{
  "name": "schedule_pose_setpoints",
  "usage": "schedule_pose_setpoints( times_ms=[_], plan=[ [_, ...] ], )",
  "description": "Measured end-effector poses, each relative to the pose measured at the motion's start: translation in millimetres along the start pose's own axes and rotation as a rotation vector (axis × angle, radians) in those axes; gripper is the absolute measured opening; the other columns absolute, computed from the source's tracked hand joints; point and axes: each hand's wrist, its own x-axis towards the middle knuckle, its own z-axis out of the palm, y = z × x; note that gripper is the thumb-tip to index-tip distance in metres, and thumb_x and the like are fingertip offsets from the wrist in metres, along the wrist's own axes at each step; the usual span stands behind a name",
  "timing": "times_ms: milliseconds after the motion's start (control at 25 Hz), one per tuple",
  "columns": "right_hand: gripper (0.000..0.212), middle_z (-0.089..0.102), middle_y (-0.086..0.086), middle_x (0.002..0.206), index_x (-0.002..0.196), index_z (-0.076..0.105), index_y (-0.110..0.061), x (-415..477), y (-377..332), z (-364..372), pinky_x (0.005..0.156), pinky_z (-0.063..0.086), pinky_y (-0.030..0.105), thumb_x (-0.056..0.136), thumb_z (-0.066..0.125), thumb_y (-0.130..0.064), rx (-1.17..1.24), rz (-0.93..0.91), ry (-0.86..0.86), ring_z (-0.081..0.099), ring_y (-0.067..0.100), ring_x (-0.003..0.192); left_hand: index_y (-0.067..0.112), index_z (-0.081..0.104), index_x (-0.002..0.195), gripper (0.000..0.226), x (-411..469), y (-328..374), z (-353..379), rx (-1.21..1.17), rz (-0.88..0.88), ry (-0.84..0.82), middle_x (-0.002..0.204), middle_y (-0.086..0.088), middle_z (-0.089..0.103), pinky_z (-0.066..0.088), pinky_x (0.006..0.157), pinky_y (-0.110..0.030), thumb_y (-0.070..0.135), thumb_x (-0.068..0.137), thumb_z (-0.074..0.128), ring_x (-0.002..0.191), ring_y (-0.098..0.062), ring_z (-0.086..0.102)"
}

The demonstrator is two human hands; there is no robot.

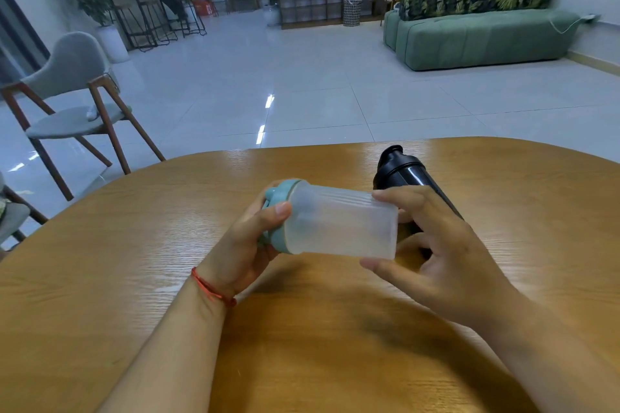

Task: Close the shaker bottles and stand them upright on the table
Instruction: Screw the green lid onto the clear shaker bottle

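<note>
Sideways — left hand (246, 245) grips teal lid (280, 215), right hand (446, 256) pinches clear bottle (342, 223) base.

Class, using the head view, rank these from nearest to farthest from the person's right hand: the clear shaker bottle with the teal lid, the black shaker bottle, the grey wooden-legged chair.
1. Clear shaker bottle with teal lid: held by the right hand at its base.
2. Black shaker bottle: lying just behind the hand.
3. Grey wooden-legged chair: far left, on the floor.
</note>
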Motion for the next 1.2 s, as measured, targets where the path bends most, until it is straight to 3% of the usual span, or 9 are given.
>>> schedule_pose_setpoints(
  times_ms=[120, 200, 320, 440, 600, 720, 920, 1120, 1200],
  plan=[
    [0.056, 0.073, -0.016, 0.100, 0.124, 0.067, -0.039, 1.1, -4.0, -1.9, 0.060, 0.059, 0.027, 0.084, 0.070, -0.078, 0.039, 0.207, 0.019, 0.074, 0.014, 0.086, 0.012, 0.054, 0.146, 0.080, -0.9, -0.4, -0.4, 0.053, 0.025, -0.060, 0.121, -0.013, 0.065, 0.060, 0.069, -0.035, 0.038, 0.075, 0.082, 0.101, -0.029, 0.068],
    [0.061, 0.074, -0.015, 0.091, 0.124, 0.067, -0.041, 0.4, -3.2, -2.8, 0.061, 0.053, 0.020, 0.085, 0.057, -0.087, -0.015, 0.225, 0.007, 0.074, 0.010, 0.083, 0.011, 0.055, 0.145, 0.074, -0.9, -0.4, 2.0, 0.083, 0.013, -0.056, 0.119, -0.012, 0.065, 0.059, 0.068, -0.034, 0.035, 0.078, 0.073, 0.099, -0.027, 0.068],
    [0.077, 0.066, -0.019, 0.131, 0.155, 0.049, -0.039, 1.2, -3.3, -1.3, 0.079, 0.060, 0.017, 0.088, 0.077, -0.065, 0.000, 0.109, -0.033, 0.068, 0.006, 0.116, 0.015, 0.069, 0.134, 0.071, -1.1, 1.7, 2.6, 0.004, -0.062, 0.028, 0.111, -0.007, 0.076, 0.064, 0.069, -0.037, 0.045, 0.071, 0.084, 0.097, -0.024, 0.074],
    [0.081, 0.050, -0.005, 0.154, 0.160, 0.046, -0.029, -0.9, -2.0, 2.7, 0.089, 0.063, 0.022, 0.090, 0.085, -0.039, -0.066, -0.108, -0.030, 0.054, 0.012, 0.140, 0.019, 0.080, 0.119, 0.073, -2.9, 5.0, 0.8, -0.054, -0.087, 0.018, 0.106, -0.007, 0.080, 0.064, 0.072, -0.039, 0.057, 0.058, 0.094, 0.096, -0.025, 0.076],
    [0.069, 0.067, -0.010, 0.126, 0.144, 0.060, -0.031, -0.2, -6.3, 0.4, 0.067, 0.064, 0.024, 0.085, 0.084, -0.057, 0.037, 0.045, 0.020, 0.073, 0.013, 0.105, 0.009, 0.058, 0.143, 0.097, -3.1, 5.8, 0.7, -0.041, -0.058, -0.037, 0.119, -0.012, 0.072, 0.062, 0.075, -0.039, 0.054, 0.064, 0.093, 0.103, -0.029, 0.071],
    [0.065, 0.075, -0.014, 0.098, 0.130, 0.065, -0.036, -1.9, -9.2, -0.7, 0.061, 0.061, 0.027, 0.083, 0.066, -0.081, -0.022, 0.158, 0.021, 0.075, 0.011, 0.083, 0.011, 0.058, 0.144, 0.087, -3.9, 4.6, 1.9, 0.033, -0.044, -0.040, 0.120, -0.012, 0.069, 0.060, 0.074, -0.040, 0.048, 0.071, 0.088, 0.101, -0.028, 0.070],
    [0.085, 0.055, -0.012, 0.147, 0.161, 0.041, -0.035, -2.6, -9.4, 6.2, 0.081, 0.065, 0.025, 0.088, 0.079, -0.058, -0.055, -0.022, -0.049, 0.064, 0.007, 0.121, 0.022, 0.084, 0.113, 0.064, -3.9, 6.8, 6.0, -0.056, -0.116, -0.002, 0.108, -0.009, 0.080, 0.066, 0.073, -0.046, 0.062, 0.064, 0.090, 0.095, -0.029, 0.077],
    [0.054, 0.074, -0.019, 0.098, 0.120, 0.061, -0.040, -1.6, -14.5, 1.1, 0.058, 0.061, 0.028, 0.081, 0.075, -0.075, -0.012, 0.186, 0.035, 0.075, 0.009, 0.083, 0.013, 0.069, 0.132, 0.083, -4.9, 4.2, 9.1, 0.051, -0.061, 0.029, 0.108, -0.007, 0.076, 0.063, 0.065, -0.034, 0.065, 0.070, 0.085, 0.090, -0.022, 0.074],
    [0.054, 0.074, -0.020, 0.092, 0.117, 0.062, -0.042, -3.1, -12.3, 2.0, 0.059, 0.062, 0.031, 0.081, 0.069, -0.082, -0.041, 0.216, 0.021, 0.076, 0.006, 0.081, 0.011, 0.070, 0.130, 0.070, -4.8, 4.0, 12.9, 0.067, -0.080, 0.065, 0.106, -0.009, 0.076, 0.062, 0.063, -0.034, 0.057, 0.078, 0.079, 0.086, -0.022, 0.074]
  ],
)
